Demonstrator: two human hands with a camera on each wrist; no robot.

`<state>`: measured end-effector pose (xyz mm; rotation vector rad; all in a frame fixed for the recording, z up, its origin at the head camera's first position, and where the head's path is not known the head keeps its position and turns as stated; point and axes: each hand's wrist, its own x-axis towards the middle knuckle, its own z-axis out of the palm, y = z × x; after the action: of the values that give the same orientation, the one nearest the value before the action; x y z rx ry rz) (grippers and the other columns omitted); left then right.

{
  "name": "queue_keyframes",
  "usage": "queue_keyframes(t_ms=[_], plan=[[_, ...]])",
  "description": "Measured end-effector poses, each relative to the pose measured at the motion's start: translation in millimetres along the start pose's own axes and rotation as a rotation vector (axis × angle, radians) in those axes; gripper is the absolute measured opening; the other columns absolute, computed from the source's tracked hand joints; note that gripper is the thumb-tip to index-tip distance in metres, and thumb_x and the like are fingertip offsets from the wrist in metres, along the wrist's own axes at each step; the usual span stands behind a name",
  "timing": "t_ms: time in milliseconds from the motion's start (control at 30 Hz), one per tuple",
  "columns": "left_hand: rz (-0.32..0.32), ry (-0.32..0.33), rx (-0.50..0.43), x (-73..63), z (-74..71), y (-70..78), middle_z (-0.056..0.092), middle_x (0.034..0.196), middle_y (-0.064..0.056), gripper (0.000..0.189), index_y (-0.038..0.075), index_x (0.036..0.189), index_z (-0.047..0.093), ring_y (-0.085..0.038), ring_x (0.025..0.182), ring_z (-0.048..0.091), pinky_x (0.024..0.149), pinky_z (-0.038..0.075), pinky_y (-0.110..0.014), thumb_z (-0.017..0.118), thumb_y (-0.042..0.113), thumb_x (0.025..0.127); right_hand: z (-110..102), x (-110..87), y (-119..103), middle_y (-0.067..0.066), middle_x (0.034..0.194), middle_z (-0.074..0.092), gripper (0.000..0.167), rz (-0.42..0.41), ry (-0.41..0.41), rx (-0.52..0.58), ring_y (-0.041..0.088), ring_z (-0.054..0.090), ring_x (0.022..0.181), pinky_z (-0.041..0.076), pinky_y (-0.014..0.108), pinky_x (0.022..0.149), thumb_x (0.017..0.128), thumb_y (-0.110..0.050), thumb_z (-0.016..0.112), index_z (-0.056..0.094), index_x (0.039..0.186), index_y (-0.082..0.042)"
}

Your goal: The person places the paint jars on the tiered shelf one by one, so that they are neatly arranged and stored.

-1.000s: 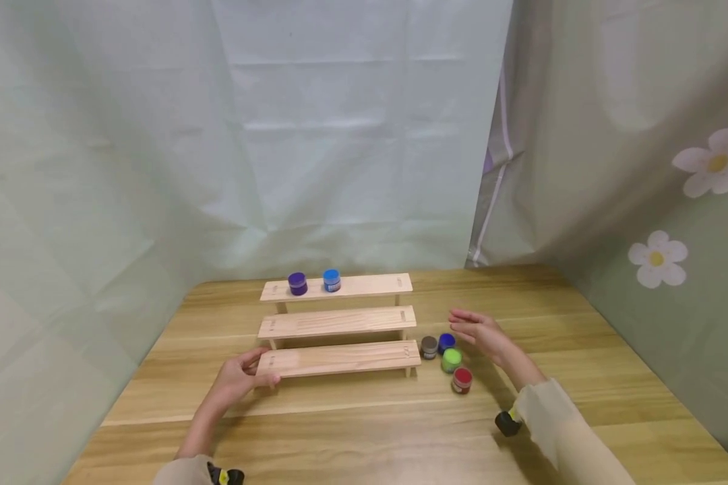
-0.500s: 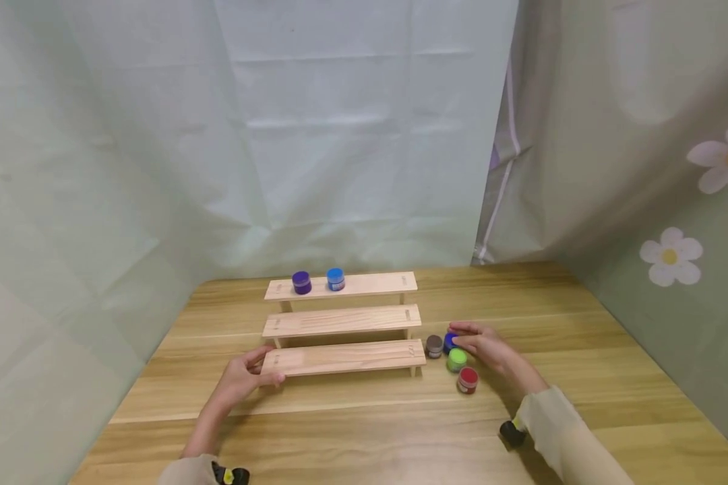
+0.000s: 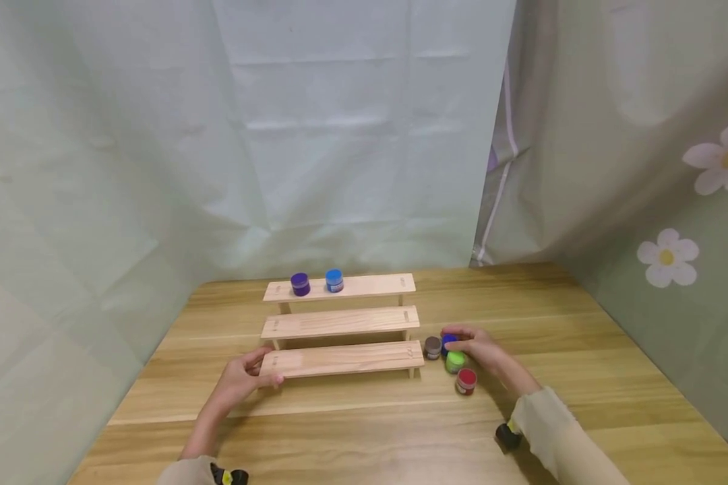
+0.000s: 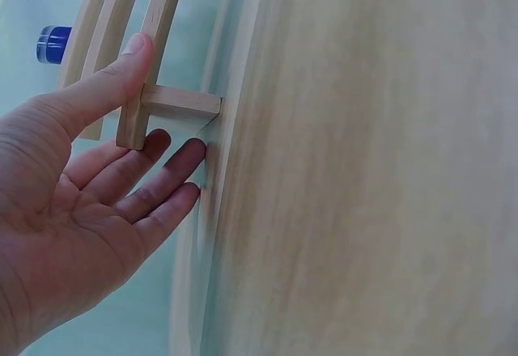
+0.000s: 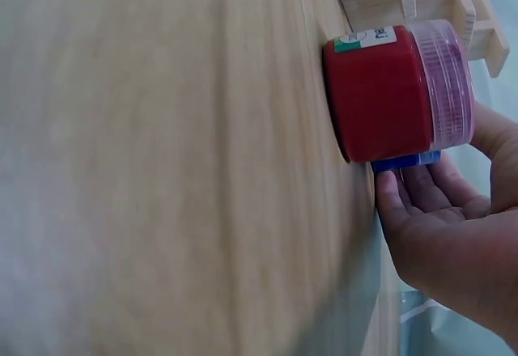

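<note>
A three-tier wooden display rack (image 3: pixel 342 359) stands on the table. My left hand (image 3: pixel 235 382) holds the left end of its lowest board, thumb on the front edge and fingers behind, as the left wrist view also shows. To the right of the rack, my right hand (image 3: pixel 484 350) pinches a dark blue paint jar (image 3: pixel 447 343) standing on the table. Around it are a grey-brown jar (image 3: pixel 433 348), a green jar (image 3: pixel 455 362) and a red jar (image 3: pixel 466 382). In the right wrist view the red jar (image 5: pixel 379 93) hides most of the blue one.
On the top tier, a purple jar (image 3: pixel 300 285) and a light blue jar (image 3: pixel 334 281) sit toward the left. A pale curtain (image 3: pixel 364 135) hangs behind the wood-grain table (image 3: pixel 364 431), and a flower-printed one (image 3: pixel 613 168) is on the right.
My right hand has come in leftward to the dark blue jar, and its fingers have closed about it. The left hand keeps its place on the rack.
</note>
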<state>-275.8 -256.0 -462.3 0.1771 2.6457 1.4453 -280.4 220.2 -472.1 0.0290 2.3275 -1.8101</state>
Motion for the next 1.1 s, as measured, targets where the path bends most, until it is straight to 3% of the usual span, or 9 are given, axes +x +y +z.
queue_keyframes(t_ms=[133, 267, 600, 1100], plan=[[-0.004, 0.003, 0.014, 0.6, 0.7, 0.0, 0.049, 0.14, -0.03, 0.079, -0.008, 0.141, 0.044, -0.036, 0.11, 0.066, 0.087, 0.054, -0.038, 0.083, 0.022, 0.078, 3, -0.4, 2, 0.025, 0.138, 0.055, 0.051, 0.0, 0.026, -0.003, 0.031, 0.055, 0.125, 0.041, 0.042, 0.109, 0.087, -0.009, 0.068, 0.052, 0.134, 0.007], [-0.004, -0.001, -0.002, 0.9, 0.9, -1.2, 0.049, 0.14, -0.031, 0.079, -0.009, 0.14, 0.043, -0.039, 0.112, 0.065, 0.087, 0.055, -0.037, 0.083, 0.02, 0.078, 6, -0.6, 3, 0.023, 0.137, 0.057, 0.05, 0.011, 0.058, -0.003, 0.035, 0.052, 0.128, 0.036, 0.046, 0.112, 0.087, -0.009, 0.069, 0.054, 0.133, 0.006], [-0.015, 0.003, -0.022, 0.5, 2.0, -0.7, 0.052, 0.137, -0.032, 0.079, -0.009, 0.141, 0.043, -0.035, 0.111, 0.066, 0.082, 0.054, -0.028, 0.083, 0.018, 0.078, 9, -4.4, 0, 0.021, 0.133, 0.061, 0.047, 0.028, 0.125, -0.054, 0.035, 0.056, 0.124, 0.039, 0.047, 0.11, 0.086, -0.011, 0.071, 0.059, 0.129, 0.003], [-0.012, 0.008, -0.009, 1.1, 1.4, -1.3, 0.05, 0.139, -0.031, 0.08, -0.008, 0.141, 0.043, -0.036, 0.112, 0.065, 0.086, 0.054, -0.035, 0.083, 0.02, 0.077, 11, -2.9, 2, 0.02, 0.134, 0.06, 0.046, 0.059, 0.199, -0.1, 0.038, 0.053, 0.127, 0.039, 0.048, 0.11, 0.087, -0.02, 0.072, 0.061, 0.128, -0.003]])
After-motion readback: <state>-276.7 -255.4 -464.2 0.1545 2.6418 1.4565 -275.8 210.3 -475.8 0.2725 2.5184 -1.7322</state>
